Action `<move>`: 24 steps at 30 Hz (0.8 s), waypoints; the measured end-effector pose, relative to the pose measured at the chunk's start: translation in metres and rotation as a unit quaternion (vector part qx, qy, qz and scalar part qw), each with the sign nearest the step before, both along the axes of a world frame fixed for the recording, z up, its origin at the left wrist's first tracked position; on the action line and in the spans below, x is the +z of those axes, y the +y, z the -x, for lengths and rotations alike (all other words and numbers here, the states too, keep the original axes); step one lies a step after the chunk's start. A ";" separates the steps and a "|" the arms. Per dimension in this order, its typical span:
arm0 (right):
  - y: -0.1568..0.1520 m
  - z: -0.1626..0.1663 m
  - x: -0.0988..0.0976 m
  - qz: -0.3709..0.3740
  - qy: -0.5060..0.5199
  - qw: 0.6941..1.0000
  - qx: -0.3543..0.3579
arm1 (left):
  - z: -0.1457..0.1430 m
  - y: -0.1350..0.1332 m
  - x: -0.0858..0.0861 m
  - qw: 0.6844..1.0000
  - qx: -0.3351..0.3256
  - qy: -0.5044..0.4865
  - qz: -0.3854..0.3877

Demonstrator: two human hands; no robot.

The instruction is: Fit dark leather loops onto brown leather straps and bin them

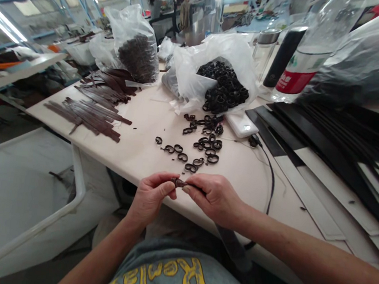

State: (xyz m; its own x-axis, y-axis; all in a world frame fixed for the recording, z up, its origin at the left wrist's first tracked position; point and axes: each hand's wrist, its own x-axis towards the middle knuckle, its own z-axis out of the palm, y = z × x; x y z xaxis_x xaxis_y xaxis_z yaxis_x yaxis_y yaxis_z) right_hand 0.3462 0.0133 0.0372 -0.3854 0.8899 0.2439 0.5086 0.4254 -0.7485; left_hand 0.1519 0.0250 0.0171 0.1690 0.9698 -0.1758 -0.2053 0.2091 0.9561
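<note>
Just past the table's front edge, my left hand [151,195] and my right hand [217,200] meet, fingers pinched together. Between their fingertips is a small dark brown leather strip [179,183], with what looks like a loop at its left end. My fingers cover most of it. A dark strap [233,246] hangs below my right wrist; whether it joins the piece in my fingers, I cannot tell. Beyond my hands lie several small black leather loops [191,167], scattered over the pale tabletop [141,140].
A plastic bag [188,63] full of black loops [225,86] stands behind. Brown leather strips [91,116] lie left, long black straps [333,150] right. A white device [242,124] with a cable, a bottle [296,74] and a white bin [24,195] are also near.
</note>
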 end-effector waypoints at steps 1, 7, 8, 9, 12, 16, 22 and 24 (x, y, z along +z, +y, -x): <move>0.000 0.000 0.000 -0.001 0.000 1.000 0.002 | 0.002 0.000 -0.001 1.000 -0.004 0.019 -0.013; 0.000 0.000 0.001 0.009 -0.003 1.000 0.023 | 0.003 -0.001 0.002 0.993 -0.043 0.086 -0.064; -0.001 0.000 0.001 0.013 -0.001 0.999 0.031 | 0.001 -0.002 0.003 0.992 -0.052 0.094 -0.064; 0.000 0.001 0.002 0.015 0.001 0.999 0.036 | 0.000 -0.002 0.004 0.991 -0.059 0.100 -0.065; 0.001 0.002 0.001 0.028 0.014 0.999 0.036 | -0.002 -0.002 0.006 0.989 -0.064 0.105 -0.080; 0.003 0.003 0.000 0.094 0.054 0.992 0.068 | 0.004 0.003 0.007 0.985 -0.068 0.125 -0.095; 0.000 0.008 -0.001 0.151 -0.035 0.987 0.045 | 0.017 0.010 0.013 0.981 -0.064 0.149 -0.109; -0.001 0.008 -0.001 0.154 -0.034 0.986 0.046 | 0.018 0.011 0.014 0.980 -0.068 0.150 -0.110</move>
State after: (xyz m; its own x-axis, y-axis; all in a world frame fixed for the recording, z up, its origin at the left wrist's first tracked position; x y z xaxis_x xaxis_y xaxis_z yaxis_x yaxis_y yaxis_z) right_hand 0.3381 0.0126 0.0363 -0.4744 0.8783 -0.0604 0.5311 0.2307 -0.8153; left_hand 0.1336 0.0356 0.0310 0.2724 0.9618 -0.0262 0.1077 -0.0035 0.9942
